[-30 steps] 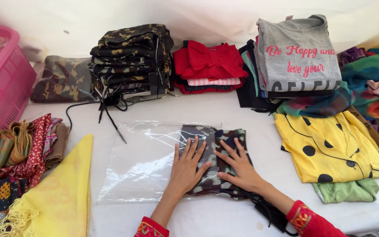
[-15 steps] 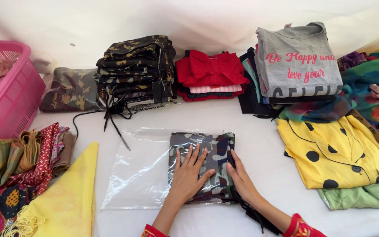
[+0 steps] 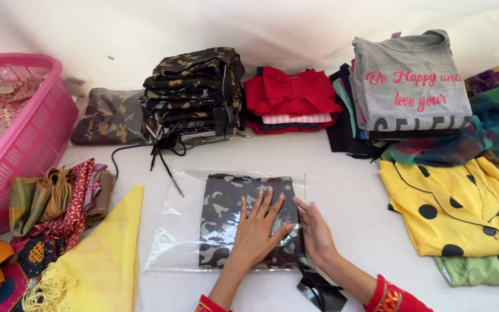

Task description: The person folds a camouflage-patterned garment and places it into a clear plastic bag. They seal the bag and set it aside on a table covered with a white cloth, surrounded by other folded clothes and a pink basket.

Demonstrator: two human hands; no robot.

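In the lower middle of the frame a folded camouflage garment [image 3: 244, 216] lies inside a clear plastic bag [image 3: 180, 231] on the white worktop [image 3: 347, 190]. The step in hand looks like bagging — the garment appears fully inside, pushed toward the bag's right side, while the left part of the bag lies flat and empty. What comes next would seem to call for pressing the air out and squaring the bundle within the film, with even pressure so the fold does not slip.

The left hand [image 3: 255, 231] rests palm-down on top of the bagged garment, its fingers [image 3: 264, 202] spread wide and flat, gripping nothing — only pressing. The right hand [image 3: 316, 231] sits just beside it at the garment's right edge, fingers held together and fairly straight, touching the bag's side; whether the fingertips tuck under the edge I cannot tell. A black strip [image 3: 319, 289] lies by the right wrist, near the bottom of the frame.

Around them: a stack of camouflage clothes [image 3: 194, 86] at upper centre, a red pile [image 3: 290, 95] to its right, a grey printed shirt [image 3: 408, 81] at upper right, a yellow dotted garment [image 3: 451, 208] at right, a pink basket [image 3: 24, 133] at upper left, and a yellow cloth [image 3: 96, 260] at lower left.
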